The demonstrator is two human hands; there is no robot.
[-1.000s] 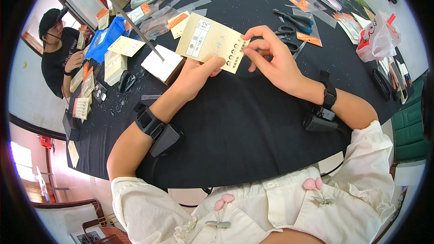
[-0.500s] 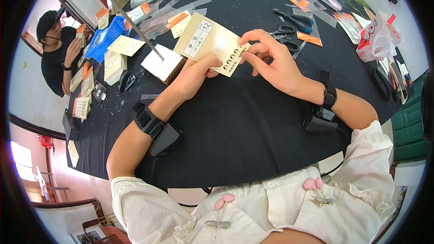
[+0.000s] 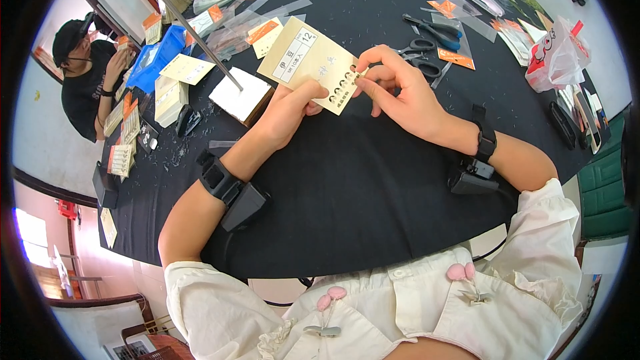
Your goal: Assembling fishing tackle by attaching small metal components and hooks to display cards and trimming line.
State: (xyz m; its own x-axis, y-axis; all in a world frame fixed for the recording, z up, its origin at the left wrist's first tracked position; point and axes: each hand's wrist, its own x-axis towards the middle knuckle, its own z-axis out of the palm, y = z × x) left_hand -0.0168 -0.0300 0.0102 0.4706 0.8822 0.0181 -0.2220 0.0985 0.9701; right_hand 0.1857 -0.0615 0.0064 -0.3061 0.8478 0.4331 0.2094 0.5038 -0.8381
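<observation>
Left hand (image 3: pixel 288 112): closed on the lower left edge of a tan card (image 3: pixel 312 63), thumb on top, remaining fingers underneath and hidden. Right hand (image 3: pixel 400 90): pinched on the card's right end, fingertips (image 3: pixel 363 70) at the row of punched holes along that edge. Card: held tilted just above the desk (image 3: pixel 373 200), over the middle stretch, clear of the cloth surface.

Between card and near edge of the desk: broad bare black surface, occupied only by both forearms and the black wrist units (image 3: pixel 235 193) strapped to them. Widest free room for movement here.

Left of the left hand: white block (image 3: pixel 239 95) carrying a slanted metal rod (image 3: pixel 190 30), just beside the card's left corner. Narrow clearance there. Beyond it toward the left edge: stacks of cards (image 3: pixel 170 99), a blue tray (image 3: pixel 157 57), paper scraps on the cloth.

Behind the card toward the far edge: clear sleeves with orange tabs (image 3: pixel 263 30), densely spread.

Right of the right hand: scissors (image 3: pixel 427 47) near the knuckles, further orange-tabbed sleeves, then a clear bag (image 3: pixel 557 60) at the right edge. Dark flat items along that right edge, too small to identify.

At the left edge of the desk: another person in a black top (image 3: pixel 87 73), hands raised at a card stack, well apart from the held card.
</observation>
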